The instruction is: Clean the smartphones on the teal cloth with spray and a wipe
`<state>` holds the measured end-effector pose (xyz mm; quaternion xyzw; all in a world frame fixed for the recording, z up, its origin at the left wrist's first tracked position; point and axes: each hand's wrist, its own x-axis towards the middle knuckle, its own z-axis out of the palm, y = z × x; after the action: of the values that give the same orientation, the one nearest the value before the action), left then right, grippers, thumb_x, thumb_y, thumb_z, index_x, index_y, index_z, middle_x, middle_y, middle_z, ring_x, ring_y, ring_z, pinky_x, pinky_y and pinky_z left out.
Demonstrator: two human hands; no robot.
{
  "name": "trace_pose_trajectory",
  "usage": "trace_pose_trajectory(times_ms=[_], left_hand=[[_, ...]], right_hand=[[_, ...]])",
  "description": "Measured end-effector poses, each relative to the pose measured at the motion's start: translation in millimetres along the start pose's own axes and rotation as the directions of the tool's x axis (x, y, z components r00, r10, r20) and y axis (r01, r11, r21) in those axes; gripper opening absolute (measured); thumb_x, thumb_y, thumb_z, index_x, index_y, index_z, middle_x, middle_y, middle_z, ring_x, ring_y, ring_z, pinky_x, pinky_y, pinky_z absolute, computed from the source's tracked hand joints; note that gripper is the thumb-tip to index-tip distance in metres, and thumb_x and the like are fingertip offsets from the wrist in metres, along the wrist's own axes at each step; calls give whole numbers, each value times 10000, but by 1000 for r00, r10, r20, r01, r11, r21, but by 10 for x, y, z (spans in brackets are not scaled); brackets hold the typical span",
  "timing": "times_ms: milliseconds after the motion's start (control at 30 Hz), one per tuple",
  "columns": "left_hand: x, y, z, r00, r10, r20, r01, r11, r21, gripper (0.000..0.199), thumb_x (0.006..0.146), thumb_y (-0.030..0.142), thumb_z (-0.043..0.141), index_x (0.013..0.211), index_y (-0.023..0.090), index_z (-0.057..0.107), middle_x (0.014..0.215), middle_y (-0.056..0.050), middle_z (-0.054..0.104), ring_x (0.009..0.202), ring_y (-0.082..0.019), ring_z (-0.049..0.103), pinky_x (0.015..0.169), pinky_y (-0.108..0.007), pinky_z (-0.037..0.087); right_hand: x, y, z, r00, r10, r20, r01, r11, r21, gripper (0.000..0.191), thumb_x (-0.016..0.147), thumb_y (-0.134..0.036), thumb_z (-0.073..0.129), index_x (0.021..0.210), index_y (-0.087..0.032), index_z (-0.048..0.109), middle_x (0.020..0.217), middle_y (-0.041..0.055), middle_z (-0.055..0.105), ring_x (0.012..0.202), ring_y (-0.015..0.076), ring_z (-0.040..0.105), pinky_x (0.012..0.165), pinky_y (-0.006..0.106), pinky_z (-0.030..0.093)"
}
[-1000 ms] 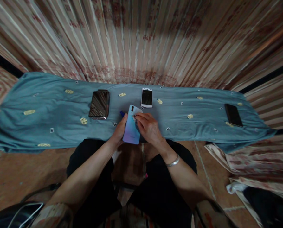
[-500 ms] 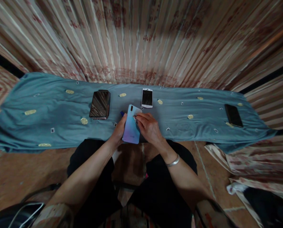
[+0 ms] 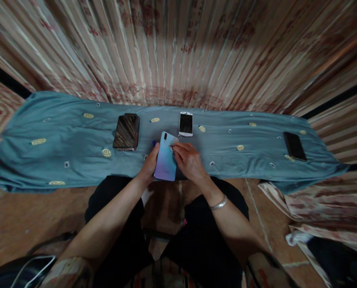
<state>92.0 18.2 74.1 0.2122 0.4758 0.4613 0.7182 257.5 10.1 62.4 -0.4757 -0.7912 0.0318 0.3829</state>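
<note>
A phone with a shiny blue-to-purple back [image 3: 165, 162] is tilted in front of me, its back and dark camera strip facing up. My left hand [image 3: 150, 165] grips it along its left edge. My right hand [image 3: 188, 159] is pinched at the upper right part of the phone's back, on something small that I cannot make out. A small dark blue object [image 3: 154, 143] shows just beyond my left fingertips. Past my right hand lies a white phone with a dark screen [image 3: 186, 124].
A teal patterned cloth [image 3: 85, 152] covers the long surface. On it are a stack of dark glossy items [image 3: 126, 132] at the left and a black phone [image 3: 295, 146] at the far right. A pleated curtain [image 3: 172, 60] hangs behind.
My right fingertips have shifted very slightly to the right on the phone's back. Both hands keep their holds, and the other items lie where they were.
</note>
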Motion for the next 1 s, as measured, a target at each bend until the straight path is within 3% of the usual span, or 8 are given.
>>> trace_pose_trajectory(times_ms=[233, 433, 667, 867, 1000], left_hand=[[-10, -9, -3, 1000, 11, 11, -11, 1000, 13, 428, 911, 565, 768, 848, 142, 769, 729, -30, 758, 600, -143, 659, 642, -260, 515], [-31, 8, 18, 1000, 4, 3, -4, 1000, 2, 398, 1008, 487, 659, 851, 139, 771, 733, -31, 764, 605, -139, 656, 651, -254, 521], [32, 4, -48, 1000, -11, 15, 12, 999, -43, 404, 920, 541, 766, 849, 143, 772, 663, -25, 732, 569, -148, 661, 607, -252, 527], [-12, 9, -5, 997, -42, 58, 43, 999, -14, 424, 988, 540, 671, 908, 139, 784, 704, -50, 761, 572, -167, 680, 625, -280, 568], [22, 7, -50, 998, -14, 53, 15, 1000, -15, 431, 913, 582, 757, 895, 152, 780, 672, -27, 748, 551, -154, 664, 618, -257, 558]], right_hand=[[11, 63, -12, 1000, 17, -5, -17, 1000, 5, 263, 1026, -126, 529, 1076, -202, 776, 1189, 122, 793, 1050, 267, 709, 986, 433, 602], [-2, 60, -13, 1000, 29, 3, -29, 1000, -7, 263, 1018, -115, 528, 1051, -221, 766, 1179, 106, 794, 1029, 260, 710, 985, 431, 599], [0, 53, 10, 999, 39, 17, -39, 999, -3, 275, 1039, -147, 513, 1059, -222, 777, 1176, 108, 795, 1028, 258, 705, 970, 426, 604], [13, 118, -32, 998, 57, 22, -57, 998, -11, 281, 1035, -141, 506, 1071, -207, 777, 1184, 121, 791, 1042, 268, 701, 988, 442, 591], [1, 90, -28, 995, 74, 60, -74, 997, -15, 278, 1033, -125, 508, 1067, -212, 770, 1187, 116, 785, 1047, 259, 698, 998, 422, 576]])
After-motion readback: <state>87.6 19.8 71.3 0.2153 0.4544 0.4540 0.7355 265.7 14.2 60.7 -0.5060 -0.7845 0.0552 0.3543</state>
